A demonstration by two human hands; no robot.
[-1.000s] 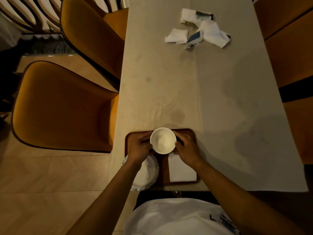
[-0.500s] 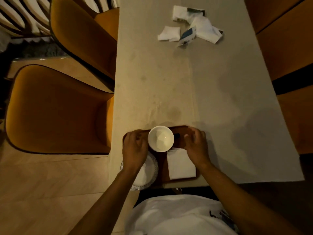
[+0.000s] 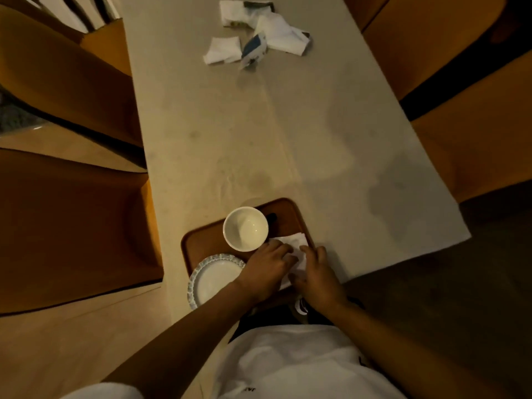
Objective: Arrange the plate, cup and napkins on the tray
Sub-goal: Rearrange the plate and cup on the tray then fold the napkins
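I have the long table [image 3: 259, 133] running away from me, and the brown tray [image 3: 207, 240] sits at its near edge, right under my arms. On the tray's near left corner lies the plate [image 3: 213, 279], its rim hanging past the tray's edge toward me. The cup [image 3: 245, 228] stands upright toward the tray's far side, just beyond the plate and apart from both my hands.

The napkin [image 3: 295, 244] is the thing in hand: it lies on the tray's right part, just right of the cup, its long side running from me toward the far end. My left hand [image 3: 266, 269] rests flat on its left part and my right hand [image 3: 319, 276] on its right part, fingers spread and pressing rather than clenched; I cannot tell whether either pinches an edge. Both hands are equally near it, so I judge squaring it falls to either.

A loose heap of other napkins [image 3: 259, 36] lies well apart at the far end of the table.
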